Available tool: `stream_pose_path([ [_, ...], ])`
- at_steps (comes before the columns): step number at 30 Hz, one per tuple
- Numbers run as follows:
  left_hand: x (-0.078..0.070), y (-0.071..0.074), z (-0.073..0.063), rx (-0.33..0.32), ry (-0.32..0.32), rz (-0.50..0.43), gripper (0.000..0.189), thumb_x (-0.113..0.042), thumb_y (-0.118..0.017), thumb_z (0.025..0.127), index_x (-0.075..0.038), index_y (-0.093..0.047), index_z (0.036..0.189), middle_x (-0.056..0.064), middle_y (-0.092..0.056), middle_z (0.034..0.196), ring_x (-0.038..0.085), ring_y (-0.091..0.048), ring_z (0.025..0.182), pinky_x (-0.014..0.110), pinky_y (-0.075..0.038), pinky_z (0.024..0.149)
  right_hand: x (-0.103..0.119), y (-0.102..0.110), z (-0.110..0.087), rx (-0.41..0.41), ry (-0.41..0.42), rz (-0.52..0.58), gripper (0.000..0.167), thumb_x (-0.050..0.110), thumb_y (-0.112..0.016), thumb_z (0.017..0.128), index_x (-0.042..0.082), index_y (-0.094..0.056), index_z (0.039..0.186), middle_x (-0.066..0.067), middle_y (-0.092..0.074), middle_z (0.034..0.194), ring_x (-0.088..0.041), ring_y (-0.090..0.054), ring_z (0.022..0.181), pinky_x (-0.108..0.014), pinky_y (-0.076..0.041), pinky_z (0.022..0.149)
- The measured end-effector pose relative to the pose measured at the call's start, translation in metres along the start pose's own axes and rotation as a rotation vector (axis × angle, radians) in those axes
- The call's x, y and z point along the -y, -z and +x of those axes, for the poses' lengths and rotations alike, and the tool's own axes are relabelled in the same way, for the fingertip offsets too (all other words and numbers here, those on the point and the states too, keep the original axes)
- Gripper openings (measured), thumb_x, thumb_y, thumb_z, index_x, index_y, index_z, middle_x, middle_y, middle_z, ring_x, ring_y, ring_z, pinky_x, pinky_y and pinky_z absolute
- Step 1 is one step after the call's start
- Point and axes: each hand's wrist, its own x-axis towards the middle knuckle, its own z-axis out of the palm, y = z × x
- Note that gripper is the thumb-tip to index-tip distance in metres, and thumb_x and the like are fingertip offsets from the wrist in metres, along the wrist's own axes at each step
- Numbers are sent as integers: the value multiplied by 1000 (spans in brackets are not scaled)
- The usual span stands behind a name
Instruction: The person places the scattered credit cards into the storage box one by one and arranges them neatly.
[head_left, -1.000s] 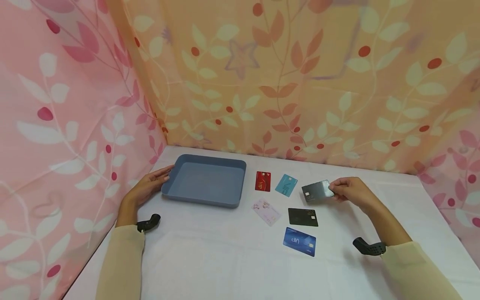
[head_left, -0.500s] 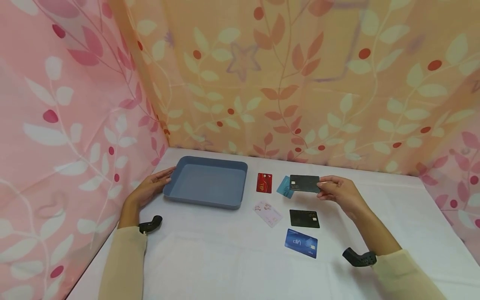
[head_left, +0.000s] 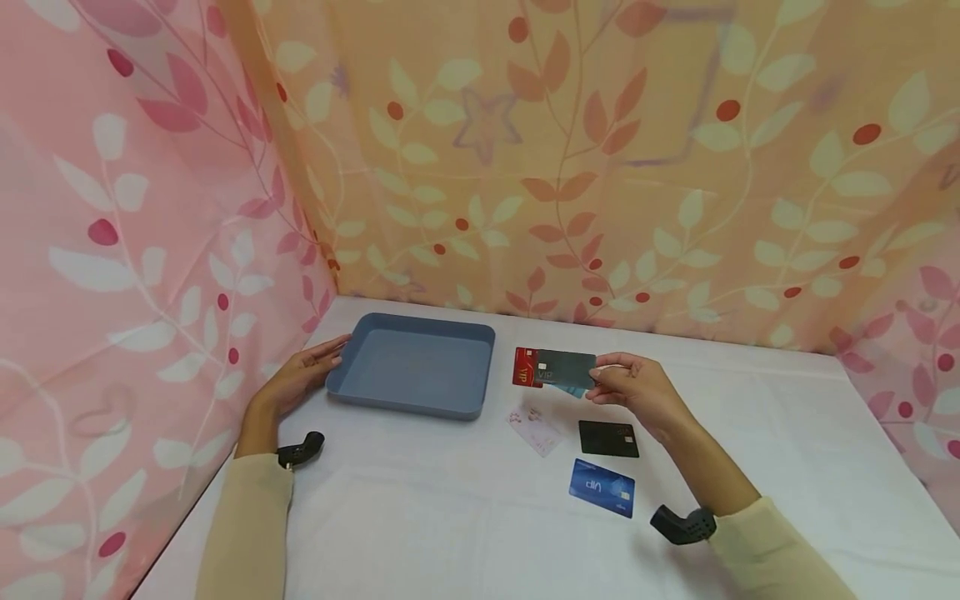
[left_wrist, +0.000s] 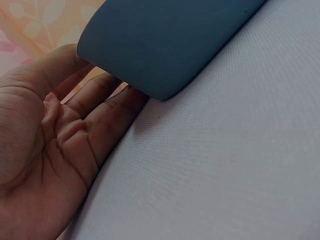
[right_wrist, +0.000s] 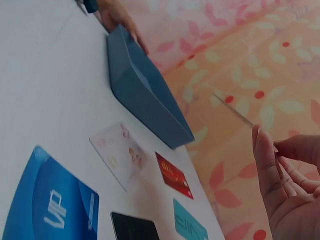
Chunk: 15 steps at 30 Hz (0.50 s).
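Observation:
My right hand [head_left: 641, 392] pinches a dark grey VIP card [head_left: 564, 368] between thumb and fingers, holding it above the table. From the head camera, that card covers part of the red VIP card [head_left: 524, 367] and most of the light blue card [head_left: 576, 391]; in the right wrist view it appears nearly edge-on. At the far left, my left hand [head_left: 298, 377] touches the left side of a blue-grey tray [head_left: 411, 367] with its fingers extended. The left wrist view shows those fingers [left_wrist: 107, 102] at the tray's corner. Nothing lies inside the tray.
Below the held card, a pale pink floral card [head_left: 533, 430], a black card [head_left: 608, 438] and a blue VIP card [head_left: 602, 487] lie flat on the white cloth [head_left: 420, 517]. Patterned fabric walls [head_left: 480, 208] stand behind and at the sides.
My right hand has carried the grey card leftward, from right of the light blue card to over it and the red card's edge. My left hand stays at the tray.

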Motion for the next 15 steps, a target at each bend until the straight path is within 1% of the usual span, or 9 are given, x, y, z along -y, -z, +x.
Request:
stream_pose_path([
  [5,0,0,0,-5,6,6,59,-22,-54,107,-10,-31,160,13,-26,166,34,-20,153,16,-41,105,5,-15,5,32,15,37,44,16,-66,100,-11,-50,131,-16,-76,96,-20,-76,76,-31,-61,78],
  [9,1,1,1,0,14,14,58,-23,-53,107,-12,-31,160,11,-26,166,33,-20,154,16,-41,105,9,-26,10,33,18,32,45,17,-68,99,-12,-52,129,-13,-76,96,-23,-76,78,-31,-62,76],
  [12,2,2,1,0,5,9,57,-22,-53,107,-11,-32,159,12,-27,166,34,-20,153,15,-42,105,12,-35,15,36,10,32,45,18,-69,99,-13,-54,128,-11,-76,94,-23,-75,78,-32,-62,77],
  [15,4,1,1,2,-13,0,57,-21,-53,107,-8,-33,159,13,-27,166,34,-20,153,15,-42,104,14,-46,20,46,-15,73,43,16,-70,97,-12,-55,127,-12,-75,93,-21,-75,74,-31,-61,77],
])
